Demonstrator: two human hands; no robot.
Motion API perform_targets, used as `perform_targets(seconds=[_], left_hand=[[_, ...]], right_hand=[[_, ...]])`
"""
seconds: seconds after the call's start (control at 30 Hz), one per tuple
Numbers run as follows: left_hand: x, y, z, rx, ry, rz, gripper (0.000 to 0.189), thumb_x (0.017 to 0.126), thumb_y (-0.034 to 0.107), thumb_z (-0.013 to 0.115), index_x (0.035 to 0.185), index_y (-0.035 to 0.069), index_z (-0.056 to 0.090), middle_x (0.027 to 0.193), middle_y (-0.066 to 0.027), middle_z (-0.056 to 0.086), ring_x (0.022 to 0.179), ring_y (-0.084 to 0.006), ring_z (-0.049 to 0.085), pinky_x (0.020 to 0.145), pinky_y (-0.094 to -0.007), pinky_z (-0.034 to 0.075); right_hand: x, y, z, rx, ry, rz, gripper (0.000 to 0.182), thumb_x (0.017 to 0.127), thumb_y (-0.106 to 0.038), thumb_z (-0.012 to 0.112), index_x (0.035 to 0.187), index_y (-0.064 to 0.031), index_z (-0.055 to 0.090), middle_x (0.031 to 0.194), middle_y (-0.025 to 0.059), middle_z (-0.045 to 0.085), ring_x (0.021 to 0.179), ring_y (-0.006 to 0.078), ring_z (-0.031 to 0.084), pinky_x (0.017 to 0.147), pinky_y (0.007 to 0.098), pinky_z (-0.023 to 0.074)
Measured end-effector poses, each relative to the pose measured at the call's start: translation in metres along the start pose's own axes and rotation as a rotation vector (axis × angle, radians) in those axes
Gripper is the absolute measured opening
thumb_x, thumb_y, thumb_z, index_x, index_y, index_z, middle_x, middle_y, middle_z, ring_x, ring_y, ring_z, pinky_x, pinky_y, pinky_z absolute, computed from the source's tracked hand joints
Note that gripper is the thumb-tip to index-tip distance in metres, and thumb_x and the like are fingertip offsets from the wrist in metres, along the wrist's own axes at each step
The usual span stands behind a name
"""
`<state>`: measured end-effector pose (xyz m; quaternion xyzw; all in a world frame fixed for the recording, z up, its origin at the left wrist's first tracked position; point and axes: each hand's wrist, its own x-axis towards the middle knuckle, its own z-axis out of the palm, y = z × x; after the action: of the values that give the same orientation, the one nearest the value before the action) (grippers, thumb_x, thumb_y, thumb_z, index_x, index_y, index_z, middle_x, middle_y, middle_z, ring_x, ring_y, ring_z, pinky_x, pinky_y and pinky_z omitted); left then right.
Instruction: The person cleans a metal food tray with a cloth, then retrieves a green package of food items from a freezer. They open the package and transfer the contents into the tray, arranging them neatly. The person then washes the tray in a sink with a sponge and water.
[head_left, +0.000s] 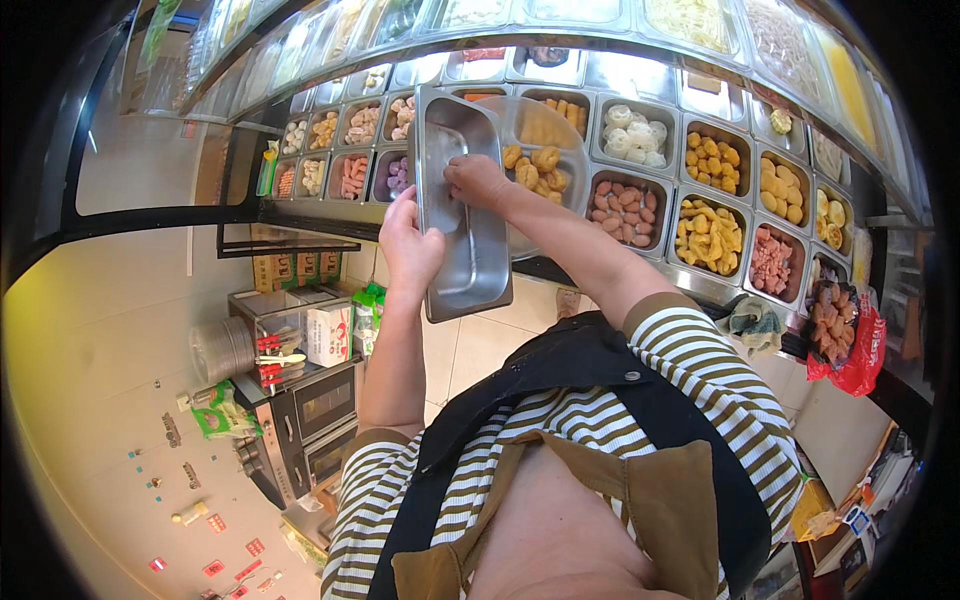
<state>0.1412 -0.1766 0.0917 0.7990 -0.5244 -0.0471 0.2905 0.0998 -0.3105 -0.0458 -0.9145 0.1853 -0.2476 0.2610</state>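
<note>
My left hand (411, 247) grips the near left rim of a deep steel food pan (480, 262), which is tilted above the counter. My right hand (476, 182) reaches inside the pan with its fingers bent down; its fingertips are partly hidden, and I cannot tell whether they hold anything. The visible inside of the pan shows bare, shiny metal. Just behind the pan, to its right, a round clear plastic lid (574, 161) lies over part of the counter pans. Round golden fried pieces (541, 171) show beside my right wrist.
Rows of steel pans hold small sausages (624, 211), yellow strips (709, 236), white knotted pieces (634, 136) and other foods. A glass shelf with more pans overhangs the far side. A cloth (756, 324) and a red plastic bag (862, 352) are at the right edge.
</note>
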Motion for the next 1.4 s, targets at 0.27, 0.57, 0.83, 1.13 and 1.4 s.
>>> perform_targets(seconds=[0.27,0.57,0.83,1.13,1.4], left_hand=[[-0.005,0.001,0.000,-0.028,0.016,0.020,0.017,0.059,0.000,0.052,0.075,-0.004,0.057,0.113,-0.0190,0.057,0.104,-0.0307,0.054,0.089,-0.0319,0.040],[-0.009,-0.034,-0.019,0.007,0.120,-0.039,0.030,0.059,-0.002,0.051,0.088,-0.001,0.060,0.111,-0.0179,0.057,0.106,-0.0309,0.052,0.090,-0.0335,0.040],[-0.030,-0.027,-0.041,-0.577,0.086,-0.426,0.035,0.064,-0.007,0.047,0.096,-0.001,0.060,0.081,0.0010,0.059,0.071,-0.0041,0.052,0.066,-0.0172,0.041],[-0.064,-0.114,-0.034,-0.852,-0.025,-0.350,0.026,0.064,-0.007,0.050,0.088,-0.001,0.058,0.082,-0.0018,0.060,0.071,-0.0082,0.054,0.068,-0.0210,0.043],[-0.041,-0.052,0.029,-1.026,-0.363,-0.128,0.034,0.064,-0.007,0.047,0.096,-0.002,0.057,0.090,-0.0030,0.060,0.078,-0.0096,0.056,0.074,-0.0223,0.044]], right_hand=[[-0.009,0.020,0.018,-0.118,-0.172,-0.181,0.010,0.066,-0.017,0.059,0.070,-0.0077,0.061,0.077,0.0095,0.059,0.073,0.0271,0.060,0.066,0.0391,0.0483],[-0.019,0.038,-0.029,0.377,0.427,0.394,0.020,0.072,-0.023,0.062,0.076,-0.0035,0.062,0.075,0.0118,0.061,0.071,0.0283,0.059,0.065,0.0356,0.0468],[-0.100,0.061,-0.076,0.259,0.341,0.523,0.025,0.073,-0.026,0.061,0.089,-0.0083,0.064,0.087,0.0146,0.061,0.085,0.0297,0.058,0.075,0.0371,0.0462],[-0.363,0.037,-0.165,-0.778,0.109,1.464,0.053,0.073,-0.042,0.063,0.121,-0.0229,0.049,0.133,0.0129,0.038,0.122,0.0422,0.031,0.095,0.0536,0.0295],[-0.522,0.034,-0.150,-0.339,1.083,1.350,0.020,0.083,-0.021,0.054,0.086,-0.0028,0.063,0.081,0.0128,0.063,0.074,0.0213,0.059,0.071,0.0326,0.0461]])
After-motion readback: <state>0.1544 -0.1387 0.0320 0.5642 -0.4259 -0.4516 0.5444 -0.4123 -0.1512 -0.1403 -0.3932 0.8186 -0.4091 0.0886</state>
